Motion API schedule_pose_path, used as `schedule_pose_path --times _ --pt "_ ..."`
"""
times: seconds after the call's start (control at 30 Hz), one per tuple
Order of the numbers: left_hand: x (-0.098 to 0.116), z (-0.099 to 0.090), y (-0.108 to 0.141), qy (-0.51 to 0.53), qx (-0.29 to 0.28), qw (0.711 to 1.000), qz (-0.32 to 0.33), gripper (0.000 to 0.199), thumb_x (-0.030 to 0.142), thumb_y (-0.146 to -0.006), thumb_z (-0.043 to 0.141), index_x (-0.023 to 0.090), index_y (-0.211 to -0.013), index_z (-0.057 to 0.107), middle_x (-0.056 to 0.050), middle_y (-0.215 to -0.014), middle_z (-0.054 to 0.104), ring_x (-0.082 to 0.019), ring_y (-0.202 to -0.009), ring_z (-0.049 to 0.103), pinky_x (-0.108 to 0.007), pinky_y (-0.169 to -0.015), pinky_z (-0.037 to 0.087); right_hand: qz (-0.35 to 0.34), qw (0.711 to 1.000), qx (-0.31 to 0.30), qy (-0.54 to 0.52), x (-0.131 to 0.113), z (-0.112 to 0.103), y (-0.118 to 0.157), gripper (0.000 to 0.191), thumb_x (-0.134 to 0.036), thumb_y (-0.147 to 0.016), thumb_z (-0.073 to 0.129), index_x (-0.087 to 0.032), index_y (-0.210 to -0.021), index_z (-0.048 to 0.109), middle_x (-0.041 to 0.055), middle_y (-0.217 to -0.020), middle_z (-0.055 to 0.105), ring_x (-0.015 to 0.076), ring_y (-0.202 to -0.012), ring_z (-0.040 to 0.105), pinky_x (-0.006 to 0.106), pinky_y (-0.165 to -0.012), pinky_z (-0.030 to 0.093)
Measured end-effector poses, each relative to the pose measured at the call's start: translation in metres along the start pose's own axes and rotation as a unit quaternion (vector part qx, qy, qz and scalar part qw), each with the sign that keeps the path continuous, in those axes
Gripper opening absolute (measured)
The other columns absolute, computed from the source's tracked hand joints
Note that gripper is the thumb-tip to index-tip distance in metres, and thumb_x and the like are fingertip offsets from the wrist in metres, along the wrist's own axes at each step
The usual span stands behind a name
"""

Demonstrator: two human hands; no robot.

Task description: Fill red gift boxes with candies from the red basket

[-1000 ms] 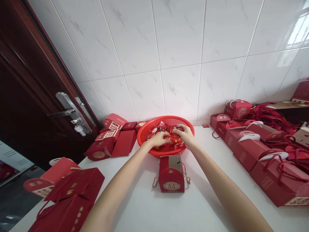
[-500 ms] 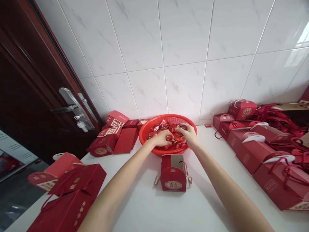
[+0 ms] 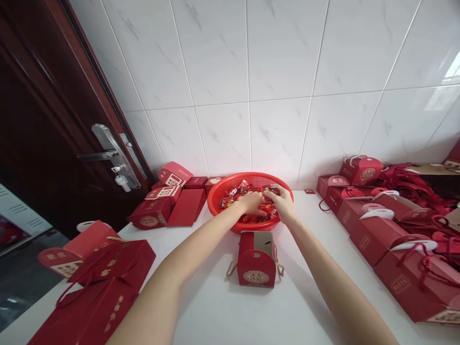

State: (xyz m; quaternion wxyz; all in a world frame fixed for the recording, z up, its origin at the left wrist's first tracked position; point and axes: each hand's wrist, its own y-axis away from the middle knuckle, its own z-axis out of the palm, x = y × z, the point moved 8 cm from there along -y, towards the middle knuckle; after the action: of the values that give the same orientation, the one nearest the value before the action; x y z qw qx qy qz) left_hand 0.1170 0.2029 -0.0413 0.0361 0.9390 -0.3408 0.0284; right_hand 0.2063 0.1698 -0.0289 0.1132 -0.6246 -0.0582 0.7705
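Observation:
Both my hands are inside a red plastic basket (image 3: 216, 191) of red-wrapped candies (image 3: 244, 186) near the wall. My left hand (image 3: 253, 203) lies over the candies at the middle, its fingers bent down and partly hidden. Beside it on the right, my right hand (image 3: 282, 201) has thumb and fingers closed around something small that I cannot make out. Just in front of the basket stands a small red box (image 3: 256, 268), its top open, with rope handles at its sides.
Red boxes (image 3: 153, 211) lean by the wall at left, and larger ones (image 3: 104, 287) lie at the front left. A row of red boxes (image 3: 373, 235) lines the right side. A dark door (image 3: 43, 96) stands at far left.
My left hand has moved right, closer to my right hand, over the candies. My right hand has stayed at the basket's right side. The view has shifted slightly.

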Motion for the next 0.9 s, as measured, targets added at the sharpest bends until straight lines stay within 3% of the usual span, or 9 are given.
schedule_pose_path --times 0.13,0.27,0.4,0.5,0.7,0.9 --pt "-0.015 -0.009 0.002 0.007 0.054 0.998 -0.031 0.017 0.019 -0.081 0.068 0.016 -0.097 0.071 -0.017 -0.118 0.065 -0.036 -0.113 0.059 -0.046 -0.103 0.041 0.004 1.000 0.000 -0.008 0.001 0.000 -0.001 0.022 -0.035 -0.061 0.074 -0.022 -0.067 0.058 -0.0001 -0.068 0.065 0.0171 -0.068 0.061 0.034 -0.070 0.054" --pt "-0.015 -0.008 0.006 0.035 0.053 0.998 -0.013 0.033 0.003 -0.078 0.057 0.017 -0.104 0.072 -0.013 -0.118 0.068 -0.031 -0.112 0.062 -0.038 -0.098 0.045 0.005 1.000 0.001 -0.016 0.001 0.000 -0.002 0.023 -0.035 -0.061 0.074 -0.022 -0.064 0.056 -0.0009 -0.065 0.062 0.0170 -0.067 0.059 0.034 -0.070 0.053" --pt "0.010 0.011 0.010 0.116 -0.046 0.990 0.063 0.031 0.013 -0.077 0.063 0.023 -0.105 0.073 -0.003 -0.109 0.073 -0.023 -0.102 0.066 -0.028 -0.089 0.049 0.000 1.000 0.011 -0.016 0.001 -0.002 -0.001 0.023 -0.035 -0.062 0.074 -0.022 -0.064 0.055 -0.0009 -0.064 0.062 0.0163 -0.065 0.057 0.033 -0.065 0.050" --pt "0.026 0.027 0.013 0.107 -0.128 0.981 0.096 0.042 0.013 -0.074 0.063 0.025 -0.114 0.071 -0.004 -0.114 0.071 -0.025 -0.101 0.066 -0.029 -0.083 0.050 -0.004 1.000 0.016 -0.014 0.002 -0.003 -0.001 0.024 -0.036 -0.061 0.075 -0.022 -0.065 0.056 -0.0006 -0.065 0.062 0.0174 -0.068 0.059 0.033 -0.067 0.050" --pt "0.012 0.031 0.006 0.021 -0.113 0.993 0.009 0.057 0.012 -0.063 0.071 0.024 -0.119 0.069 -0.013 -0.122 0.065 -0.033 -0.099 0.066 -0.034 -0.079 0.051 -0.001 1.000 0.024 -0.010 0.006 -0.007 -0.004 0.022 -0.036 -0.060 0.074 -0.022 -0.065 0.058 -0.0010 -0.065 0.062 0.0167 -0.065 0.058 0.033 -0.067 0.050" --pt "-0.009 0.028 0.009 0.050 -0.112 0.991 -0.047 0.031 0.008 -0.065 0.064 0.021 -0.092 0.073 -0.007 -0.092 0.073 -0.027 -0.082 0.069 -0.029 -0.070 0.050 -0.007 1.000 0.023 -0.015 0.005 -0.007 -0.006 0.022 -0.037 -0.059 0.073 -0.022 -0.068 0.060 -0.0008 -0.067 0.064 0.0161 -0.065 0.058 0.033 -0.070 0.051"
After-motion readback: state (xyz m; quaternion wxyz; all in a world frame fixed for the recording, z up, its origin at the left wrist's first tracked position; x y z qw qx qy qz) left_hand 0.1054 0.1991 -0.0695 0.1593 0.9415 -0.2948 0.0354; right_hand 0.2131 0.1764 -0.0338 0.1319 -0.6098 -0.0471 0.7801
